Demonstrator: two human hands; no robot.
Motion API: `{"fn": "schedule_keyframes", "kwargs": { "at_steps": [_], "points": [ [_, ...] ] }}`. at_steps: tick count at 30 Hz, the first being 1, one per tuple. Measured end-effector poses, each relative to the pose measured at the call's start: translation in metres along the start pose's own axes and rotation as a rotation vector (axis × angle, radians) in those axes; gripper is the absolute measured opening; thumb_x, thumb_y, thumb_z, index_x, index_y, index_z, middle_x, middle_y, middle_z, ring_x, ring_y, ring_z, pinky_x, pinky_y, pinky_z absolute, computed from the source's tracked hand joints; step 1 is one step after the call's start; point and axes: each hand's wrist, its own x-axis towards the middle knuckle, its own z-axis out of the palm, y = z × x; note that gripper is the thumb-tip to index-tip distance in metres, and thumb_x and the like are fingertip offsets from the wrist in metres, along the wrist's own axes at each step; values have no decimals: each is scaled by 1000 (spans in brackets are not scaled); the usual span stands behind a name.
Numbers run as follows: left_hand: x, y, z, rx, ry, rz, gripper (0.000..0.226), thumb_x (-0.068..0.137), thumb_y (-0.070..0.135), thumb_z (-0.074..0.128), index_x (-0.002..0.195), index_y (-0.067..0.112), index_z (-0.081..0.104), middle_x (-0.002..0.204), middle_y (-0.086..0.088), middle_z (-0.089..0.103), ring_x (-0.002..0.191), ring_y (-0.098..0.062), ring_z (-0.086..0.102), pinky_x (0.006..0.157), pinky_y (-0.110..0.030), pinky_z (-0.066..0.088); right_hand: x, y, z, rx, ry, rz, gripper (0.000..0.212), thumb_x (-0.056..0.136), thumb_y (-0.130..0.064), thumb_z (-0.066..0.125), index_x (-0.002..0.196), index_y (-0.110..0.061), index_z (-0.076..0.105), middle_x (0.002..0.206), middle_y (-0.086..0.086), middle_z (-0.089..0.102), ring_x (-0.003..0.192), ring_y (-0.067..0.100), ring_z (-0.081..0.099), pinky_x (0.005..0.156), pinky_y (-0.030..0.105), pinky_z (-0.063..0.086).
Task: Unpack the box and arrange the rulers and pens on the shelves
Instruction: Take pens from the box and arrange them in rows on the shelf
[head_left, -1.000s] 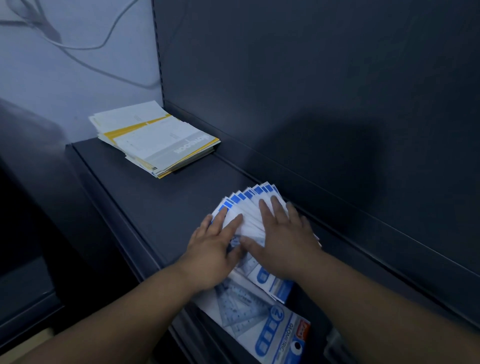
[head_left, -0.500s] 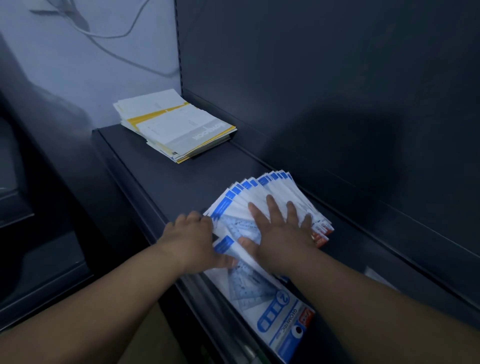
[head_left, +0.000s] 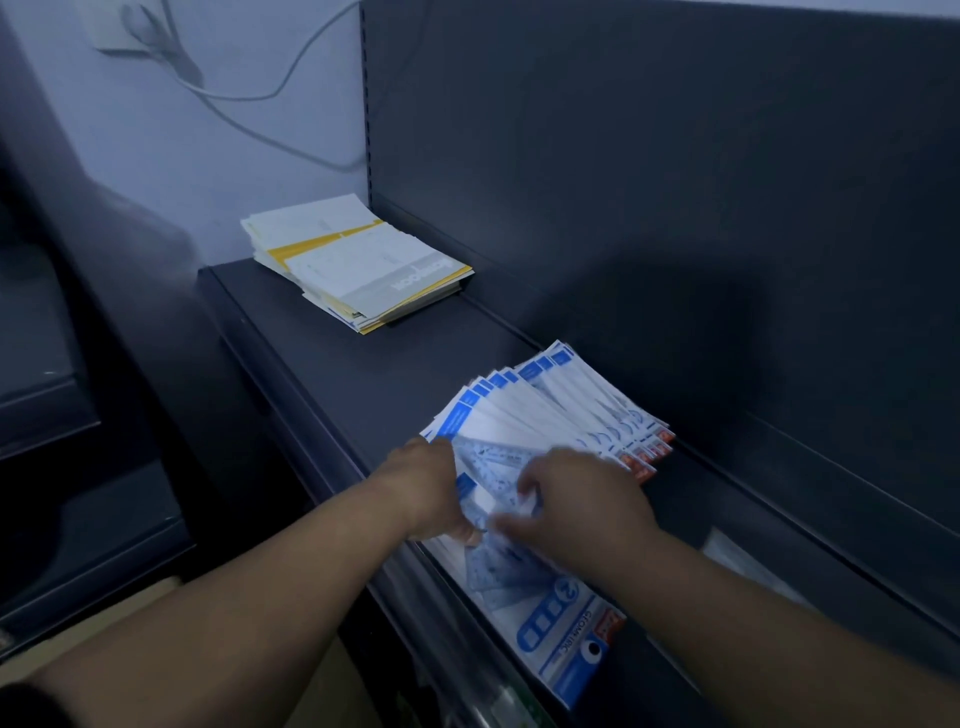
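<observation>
Ruler packs (head_left: 545, 415) fanned wider than second ago, far ends now near back panel (head_left: 649, 182); both hands drawn back from flat press to near end of fan; left hand (head_left: 431, 488) fingers curled, gripping left edge of packs; right hand (head_left: 587, 504) blurred, fingers bent over top pack, grip or mere touch cannot tell; likely spreading done, tidying near end next; loose pack (head_left: 550, 623) at front edge of dark shelf (head_left: 363, 374); notebook stack (head_left: 358, 265) at far end, well apart; pale wall, cable (head_left: 249, 98) hanging; no pens seen
</observation>
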Motion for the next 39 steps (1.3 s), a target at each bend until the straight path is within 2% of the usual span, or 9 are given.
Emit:
{"fn": "schedule_keyframes", "kwargs": {
  "at_steps": [3,9,16,24,28,32,34,37,39],
  "points": [
    [-1,-1,-1,-6,1,9,90,60,49,84,132,14,42,133,-7,40,120,-24,44,99,-35,44,-16,-6,0,64,-217,117,67,63,-71,73,108,-22,62,106,-6,62,95,14,61,82,34,54],
    [-4,-5,3,-42,33,70,90,57,55,83,129,19,45,127,-2,40,119,-21,40,100,-35,43,-5,-4,9,169,-271,187,53,55,-62,83,67,-22,50,71,-5,59,78,16,64,56,27,43],
    [-3,-10,9,-163,108,105,76,58,50,85,119,22,50,120,1,45,110,-16,46,94,-30,45,-4,2,15,325,-213,236,33,68,-41,82,80,-11,73,74,2,73,74,15,69,73,33,59],
    [-2,-18,5,-317,247,89,76,67,57,77,128,25,44,123,2,52,108,-14,52,88,-24,43,0,0,-4,472,-126,186,24,81,-38,75,69,-20,65,77,-2,71,68,8,62,66,26,50],
    [9,-22,-8,-515,342,58,51,72,40,80,111,26,50,111,7,61,95,-12,58,77,-23,43,18,2,-12,601,-79,186,21,81,-36,75,72,-20,66,72,-4,68,67,8,60,63,24,50],
    [30,-25,-5,-505,424,-3,41,80,24,75,115,20,55,117,-1,60,101,-18,56,80,-21,39,35,9,-2,542,31,158,17,82,-38,74,82,-24,65,88,-9,66,83,8,62,75,25,52],
    [34,-25,0,-398,460,-32,46,83,21,67,126,17,51,127,-7,52,113,-23,52,88,-24,38,40,24,0,371,125,117,28,80,-45,73,101,-28,63,113,-9,60,106,12,56,92,29,47],
    [25,-17,12,-305,554,71,60,88,32,60,142,20,37,147,-6,28,134,-26,32,110,-33,29,39,45,11,98,-13,48,76,83,-62,59,147,-33,30,159,-5,18,146,20,16,118,40,16],
    [18,-5,25,-201,459,187,67,93,47,48,150,25,22,158,-1,8,145,-24,11,118,-37,15,36,47,22,34,-135,38,80,90,-66,41,153,-37,1,162,-8,-13,149,21,-11,121,44,-3]
  ]
}}
